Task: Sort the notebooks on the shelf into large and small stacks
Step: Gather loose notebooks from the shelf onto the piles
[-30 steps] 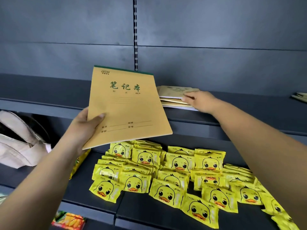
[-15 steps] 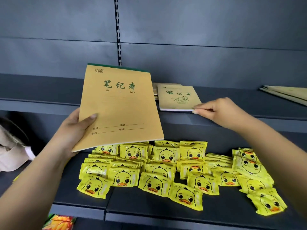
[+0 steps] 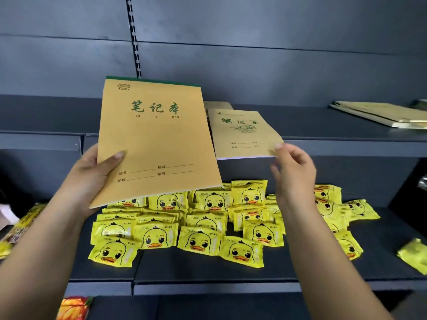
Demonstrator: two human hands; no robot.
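Upper dark grey metal shelf (image 3: 323, 130): bare stretch between small tan paper notebook (image 3: 242, 135) at the front lip and flat stack of large tan notebooks (image 3: 379, 114) at far right; open approach from the front there. Bare shelf also at far left, behind and left of large tan notebook with green spine (image 3: 154, 144), held upright in left hand (image 3: 92, 176) and blocking the middle. Right hand (image 3: 293, 174) at the small notebook's near right corner, in front of the shelf lip. Lower dark shelf (image 3: 208, 271): crowded with yellow duck-face plastic packets (image 3: 196, 229); clear strip only along the front edge and at right, broken by one lone yellow packet (image 3: 413, 256).
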